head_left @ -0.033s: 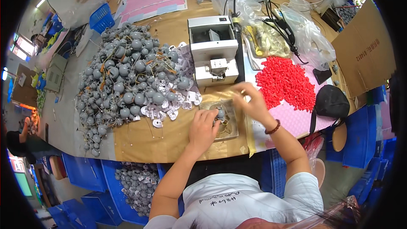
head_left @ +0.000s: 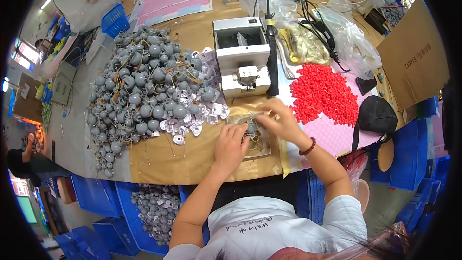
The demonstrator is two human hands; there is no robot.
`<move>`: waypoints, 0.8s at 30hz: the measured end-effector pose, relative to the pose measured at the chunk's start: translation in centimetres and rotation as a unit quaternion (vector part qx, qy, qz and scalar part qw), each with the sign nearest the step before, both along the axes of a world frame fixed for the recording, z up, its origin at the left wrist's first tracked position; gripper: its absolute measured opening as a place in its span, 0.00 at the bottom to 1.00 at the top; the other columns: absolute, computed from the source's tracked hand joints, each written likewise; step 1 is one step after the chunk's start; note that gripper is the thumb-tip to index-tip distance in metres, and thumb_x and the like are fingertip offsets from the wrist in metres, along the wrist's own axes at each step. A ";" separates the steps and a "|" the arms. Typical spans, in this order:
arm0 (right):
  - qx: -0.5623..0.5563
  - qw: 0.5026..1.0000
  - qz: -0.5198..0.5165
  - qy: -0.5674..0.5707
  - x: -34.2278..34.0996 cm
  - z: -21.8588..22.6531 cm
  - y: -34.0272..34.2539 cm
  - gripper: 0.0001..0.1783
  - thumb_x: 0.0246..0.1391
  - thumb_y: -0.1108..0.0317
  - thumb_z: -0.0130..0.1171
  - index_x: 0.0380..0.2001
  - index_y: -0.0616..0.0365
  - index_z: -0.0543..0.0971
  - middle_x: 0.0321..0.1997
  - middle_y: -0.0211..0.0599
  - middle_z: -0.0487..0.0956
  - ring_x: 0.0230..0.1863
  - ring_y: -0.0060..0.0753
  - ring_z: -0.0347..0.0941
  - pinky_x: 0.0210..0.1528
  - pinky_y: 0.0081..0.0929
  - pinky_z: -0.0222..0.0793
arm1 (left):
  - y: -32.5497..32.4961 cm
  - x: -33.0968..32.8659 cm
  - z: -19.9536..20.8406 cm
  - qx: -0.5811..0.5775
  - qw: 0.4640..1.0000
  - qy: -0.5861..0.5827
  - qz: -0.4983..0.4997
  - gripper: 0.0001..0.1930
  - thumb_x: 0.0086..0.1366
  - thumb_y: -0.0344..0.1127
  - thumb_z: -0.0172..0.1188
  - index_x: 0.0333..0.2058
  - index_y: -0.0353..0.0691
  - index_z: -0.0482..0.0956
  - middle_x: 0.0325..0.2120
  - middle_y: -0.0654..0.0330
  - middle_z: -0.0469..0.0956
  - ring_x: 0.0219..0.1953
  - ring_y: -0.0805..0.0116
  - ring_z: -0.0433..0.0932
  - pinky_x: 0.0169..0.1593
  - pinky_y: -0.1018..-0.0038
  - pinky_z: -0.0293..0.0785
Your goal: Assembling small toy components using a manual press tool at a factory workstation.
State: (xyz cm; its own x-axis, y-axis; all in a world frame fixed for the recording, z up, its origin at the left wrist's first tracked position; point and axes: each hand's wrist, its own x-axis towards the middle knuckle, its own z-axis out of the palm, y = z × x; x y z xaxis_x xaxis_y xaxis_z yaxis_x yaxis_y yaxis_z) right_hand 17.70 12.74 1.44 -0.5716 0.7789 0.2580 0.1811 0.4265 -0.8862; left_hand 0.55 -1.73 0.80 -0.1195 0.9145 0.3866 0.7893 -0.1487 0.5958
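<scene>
from my remote post i record a brown-covered table (head_left: 159,166) bearing a tangled heap of smooth grey balls and thin wires (head_left: 144,82), a boxy pale machine (head_left: 240,58) and a grainy mound of red bits (head_left: 320,94), so much looks left to handle and nothing i can certify as finished. at the flat, square, glossy tray (head_left: 261,153), the right hand (head_left: 278,121) curves with fingers bent, contents undetermined, while the left hand (head_left: 231,144) narrowly pinches one round grey ball (head_left: 251,128) above it, work apparently midway.

Head-worn fisheye view, looking steeply down
</scene>
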 end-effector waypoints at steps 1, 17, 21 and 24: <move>0.010 0.999 0.032 -0.030 -0.4 -0.1 -1.0 0.12 0.57 0.70 0.68 0.43 0.60 0.81 0.38 0.38 0.79 0.42 0.36 0.75 0.45 0.30 0.73 | 0.0 0.0 0.1 0.003 1.000 0.002 0.000 0.19 0.56 0.29 0.71 0.47 0.37 0.79 0.43 0.52 0.81 0.49 0.49 0.76 0.53 0.59 0.74; -0.178 0.981 0.052 0.055 0.6 2.2 3.4 0.09 0.65 0.67 0.64 0.40 0.63 0.84 0.38 0.26 0.84 0.39 0.15 0.76 0.42 0.18 0.74 | -8.5 -4.9 1.2 -0.010 0.999 0.006 -0.044 0.17 0.57 0.25 0.69 0.46 0.41 0.80 0.43 0.55 0.83 0.43 0.51 0.80 0.46 0.60 0.77; 0.012 0.994 -0.005 -0.106 5.5 1.5 6.6 0.07 0.59 0.69 0.67 0.37 0.61 0.85 0.34 0.36 0.82 0.35 0.30 0.78 0.40 0.28 0.74 | -18.9 -12.5 4.3 -0.415 0.894 0.131 -0.112 0.12 0.60 0.33 0.67 0.43 0.41 0.82 0.39 0.52 0.83 0.40 0.50 0.82 0.44 0.58 0.78; 0.138 0.964 0.042 -0.224 6.7 1.2 7.1 0.06 0.53 0.71 0.67 0.35 0.60 0.84 0.33 0.40 0.80 0.37 0.42 0.77 0.41 0.36 0.74 | -21.4 -13.4 7.9 -0.576 0.810 0.024 -0.110 0.11 0.59 0.36 0.66 0.39 0.41 0.83 0.35 0.51 0.83 0.41 0.48 0.82 0.45 0.57 0.77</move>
State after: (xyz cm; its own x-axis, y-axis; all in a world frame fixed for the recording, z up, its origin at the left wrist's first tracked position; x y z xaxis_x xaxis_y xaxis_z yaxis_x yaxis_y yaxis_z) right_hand 24.39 19.87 2.60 -0.7315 0.6623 0.1618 0.4738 0.6645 -0.5779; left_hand -12.84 -23.12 8.66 0.0854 0.6685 -0.7388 0.8451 0.3442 0.4091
